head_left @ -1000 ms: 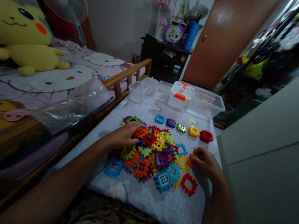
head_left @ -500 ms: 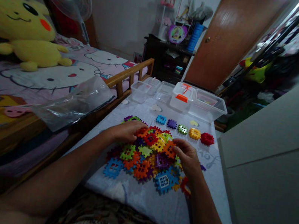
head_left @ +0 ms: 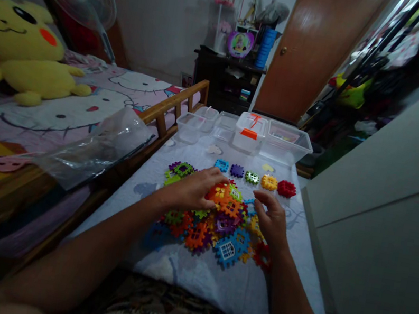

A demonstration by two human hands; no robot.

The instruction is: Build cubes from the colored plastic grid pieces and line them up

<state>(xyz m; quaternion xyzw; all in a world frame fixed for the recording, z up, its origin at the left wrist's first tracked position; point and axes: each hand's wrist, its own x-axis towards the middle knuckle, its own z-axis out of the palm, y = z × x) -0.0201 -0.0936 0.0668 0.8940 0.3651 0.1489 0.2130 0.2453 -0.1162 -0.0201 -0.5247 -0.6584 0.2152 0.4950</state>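
A heap of coloured plastic interlocking blocks (head_left: pixel 196 234) with toothed edges and window cut-outs lies before me. My left hand (head_left: pixel 197 187) reaches over its top, fingers and thumb closed around an orange interlocking block (head_left: pixel 219 193). A second orange block (head_left: pixel 231 207) lies just below and to the right of it. At the heap's right side, my right hand (head_left: pixel 270 218) has thumb and fingers apart with nothing between them. Nearest to it are a blue block (head_left: pixel 250 205) and yellow pieces. My left hand hides part of the pile.
Beyond the heap runs a row of blocks: blue (head_left: pixel 221 165), purple (head_left: pixel 237 171), green (head_left: pixel 252 177), yellow (head_left: pixel 269 182) and red (head_left: pixel 286 189). Clear plastic bins (head_left: pixel 288 147) line the far table end. A wooden bed rail (head_left: pixel 173 109) borders the left; a pale cabinet (head_left: pixel 384 218) the right.
My left hand has moved right across the heap and now grips an orange block. My right hand has let go of an orange block and drawn slightly right. The view has shifted slightly.
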